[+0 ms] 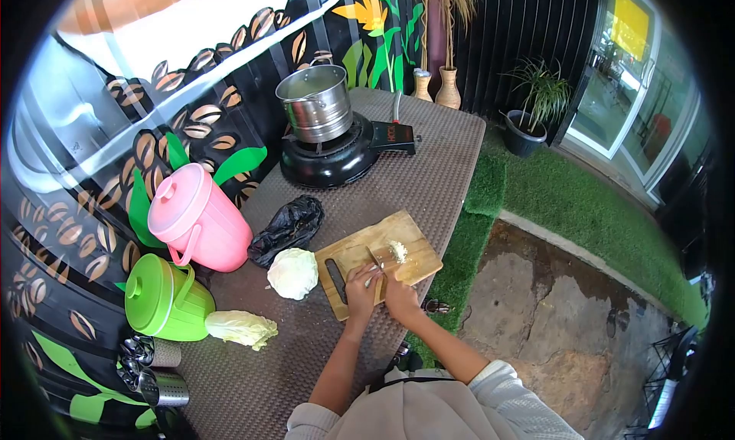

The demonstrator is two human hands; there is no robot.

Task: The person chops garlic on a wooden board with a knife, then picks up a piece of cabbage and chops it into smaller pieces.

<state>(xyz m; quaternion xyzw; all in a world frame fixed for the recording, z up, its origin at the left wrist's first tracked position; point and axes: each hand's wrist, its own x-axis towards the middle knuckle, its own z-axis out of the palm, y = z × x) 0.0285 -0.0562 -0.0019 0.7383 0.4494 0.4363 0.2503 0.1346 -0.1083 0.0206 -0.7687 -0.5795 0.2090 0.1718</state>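
A wooden cutting board (417, 267) lies at the table's near right edge, with a small heap of chopped white pieces (397, 250) on it. My left hand (361, 287) is closed over the board, its fingertips at a small whitish piece (380, 265). Beside it my right hand (400, 296) is wrapped round the handle of a knife, whose blade (375, 255) points away from me over the board. The handle itself is hidden in the fist. A dark flat object (334, 278) rests on the board left of my left hand.
A round cabbage (293, 273), a black plastic bag (289, 227) and a leafy cabbage (242, 329) lie left of the board. Pink (205, 218) and green (169, 298) lidded containers stand further left. A steel pot (315, 103) sits on a black stove (325, 163) at the back.
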